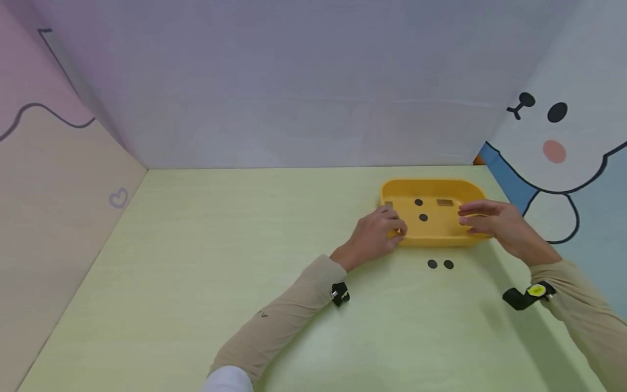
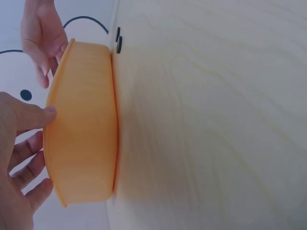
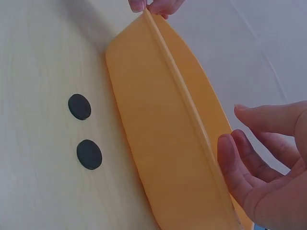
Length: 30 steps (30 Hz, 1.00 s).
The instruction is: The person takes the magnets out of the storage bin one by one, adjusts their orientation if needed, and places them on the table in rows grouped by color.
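A yellow plastic tub [image 1: 436, 241] with rounded corners stands on the table's right side. My left hand [image 1: 376, 233] pinches its left rim; in the left wrist view the thumb [image 2: 36, 116] lies on the outer side and the fingers reach over the edge. Above the right end hovers my right hand [image 1: 504, 226], fingers loosely bent with nothing visible between them. Inside the tub lie two dark round discs, one [image 1: 418, 202] behind the other [image 1: 423, 217], and a brownish rectangular piece [image 1: 444, 202]. Another small rectangle [image 1: 389, 205] shows near the left hand, partly hidden.
Two black discs, the left one [image 1: 432, 264] and the right one [image 1: 448, 264], lie side by side on the pale table [image 1: 220, 245] in front of the tub. A plain back wall [image 1: 303, 98] and a cartoon-printed right wall [image 1: 583, 125] border the table.
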### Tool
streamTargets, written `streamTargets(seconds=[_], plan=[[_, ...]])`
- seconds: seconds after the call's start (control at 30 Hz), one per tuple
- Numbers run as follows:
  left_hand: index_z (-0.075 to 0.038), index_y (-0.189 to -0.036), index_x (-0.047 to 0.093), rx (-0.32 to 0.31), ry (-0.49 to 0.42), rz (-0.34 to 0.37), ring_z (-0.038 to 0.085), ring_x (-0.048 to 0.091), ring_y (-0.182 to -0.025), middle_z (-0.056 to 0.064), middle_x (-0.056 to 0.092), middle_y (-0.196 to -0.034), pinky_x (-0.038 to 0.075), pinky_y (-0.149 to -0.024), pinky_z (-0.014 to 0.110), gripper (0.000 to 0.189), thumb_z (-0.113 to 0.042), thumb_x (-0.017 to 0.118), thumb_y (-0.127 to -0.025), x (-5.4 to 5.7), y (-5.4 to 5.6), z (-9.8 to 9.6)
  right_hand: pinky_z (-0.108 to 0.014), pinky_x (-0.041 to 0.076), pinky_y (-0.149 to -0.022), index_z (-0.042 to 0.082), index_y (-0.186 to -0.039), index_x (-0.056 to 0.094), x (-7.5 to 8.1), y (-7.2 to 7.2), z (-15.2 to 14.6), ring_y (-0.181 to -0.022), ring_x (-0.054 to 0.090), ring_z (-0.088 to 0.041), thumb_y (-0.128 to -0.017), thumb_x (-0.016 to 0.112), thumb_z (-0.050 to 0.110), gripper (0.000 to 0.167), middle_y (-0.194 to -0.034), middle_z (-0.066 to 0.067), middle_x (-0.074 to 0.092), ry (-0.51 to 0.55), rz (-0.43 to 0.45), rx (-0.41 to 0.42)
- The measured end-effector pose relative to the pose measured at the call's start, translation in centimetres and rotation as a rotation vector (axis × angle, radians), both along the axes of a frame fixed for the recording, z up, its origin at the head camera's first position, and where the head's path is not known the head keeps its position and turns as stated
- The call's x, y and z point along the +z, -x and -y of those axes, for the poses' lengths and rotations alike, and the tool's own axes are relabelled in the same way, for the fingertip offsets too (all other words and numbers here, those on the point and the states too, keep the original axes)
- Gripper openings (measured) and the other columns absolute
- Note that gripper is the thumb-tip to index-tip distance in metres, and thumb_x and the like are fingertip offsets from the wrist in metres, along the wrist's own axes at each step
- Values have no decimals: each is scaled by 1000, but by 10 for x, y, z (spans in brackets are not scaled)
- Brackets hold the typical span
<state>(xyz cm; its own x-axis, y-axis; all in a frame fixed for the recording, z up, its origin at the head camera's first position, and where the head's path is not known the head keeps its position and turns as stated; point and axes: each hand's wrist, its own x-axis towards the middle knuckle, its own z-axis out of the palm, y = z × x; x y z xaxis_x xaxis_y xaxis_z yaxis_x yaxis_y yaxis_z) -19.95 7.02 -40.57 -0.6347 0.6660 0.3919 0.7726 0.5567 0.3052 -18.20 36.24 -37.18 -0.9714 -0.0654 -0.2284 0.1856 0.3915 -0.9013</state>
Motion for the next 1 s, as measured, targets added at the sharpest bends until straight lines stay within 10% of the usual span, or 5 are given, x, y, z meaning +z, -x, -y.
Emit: streamTargets(seconds=[1.0], plan=[[-23,-90,72,2,-22,45,8,51,-97,-10,64,-97,43,-62,12,6,-25,68,-87,1,-2,3,-29,53,-78,-8,-126,51,-9,23,13,-93,65,-16,-93,61,18,43,-120,-1,55,-39,-19,81]])
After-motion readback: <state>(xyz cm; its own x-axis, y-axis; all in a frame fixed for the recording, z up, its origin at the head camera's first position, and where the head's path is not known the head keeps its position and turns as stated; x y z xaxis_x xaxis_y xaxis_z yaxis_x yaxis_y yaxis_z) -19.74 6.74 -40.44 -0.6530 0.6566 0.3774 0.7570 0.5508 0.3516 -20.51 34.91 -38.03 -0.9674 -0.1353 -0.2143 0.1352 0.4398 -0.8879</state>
